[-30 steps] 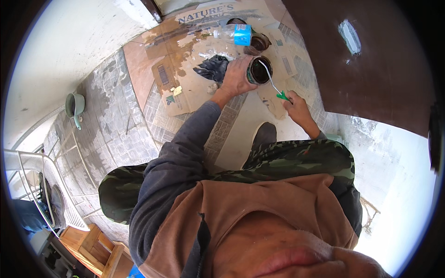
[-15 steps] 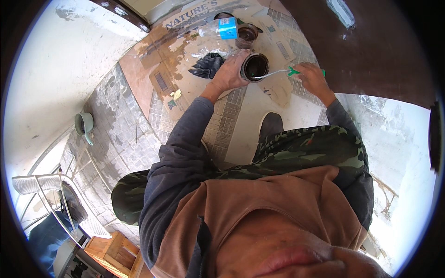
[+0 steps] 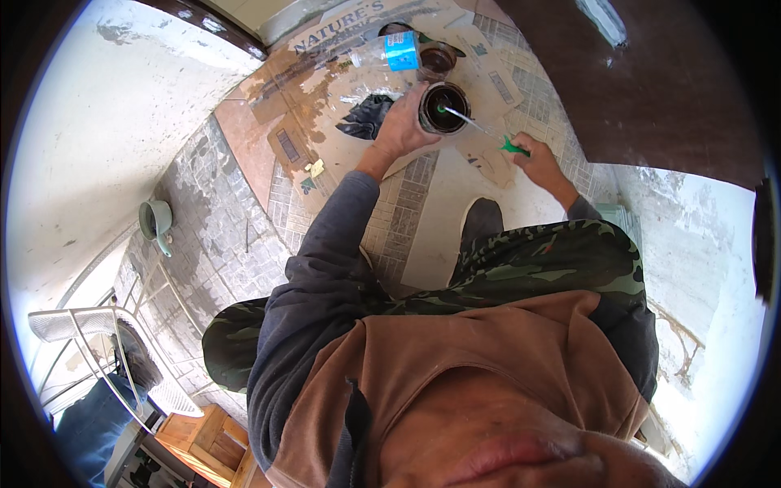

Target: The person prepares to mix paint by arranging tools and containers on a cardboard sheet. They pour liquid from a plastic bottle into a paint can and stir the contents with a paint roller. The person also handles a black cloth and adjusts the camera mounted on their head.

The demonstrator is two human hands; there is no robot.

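My left hand point(image 3: 400, 128) is wrapped round the side of a round pot point(image 3: 443, 131), dark inside, holding it tilted toward me. In my right hand point(image 3: 540, 166) is the green handle of a small paint roller point(image 3: 469, 119). Its thin wire frame reaches into the pot, where a green end shows against the dark inside; the rest of its head is hard to make out. Beyond the pot lies a clear plastic bottle point(image 3: 401, 51) with a blue label. A crumpled black cloth or bag point(image 3: 365, 118) lies left of my left hand.
Stained flattened cardboard point(image 3: 305, 77) covers the tiled floor ahead. Another dark-stained container point(image 3: 438, 62) stands behind the pot. A dark brown panel point(image 3: 675, 89) rises at the right. Leftward are a pale green dipper point(image 3: 154, 220), a metal rack point(image 3: 73, 324) and a wooden box point(image 3: 203, 439).
My right hand has moved a little down and left. The roller's frame now slants up into the pot, and its green end shows inside. The left hand keeps its hold.
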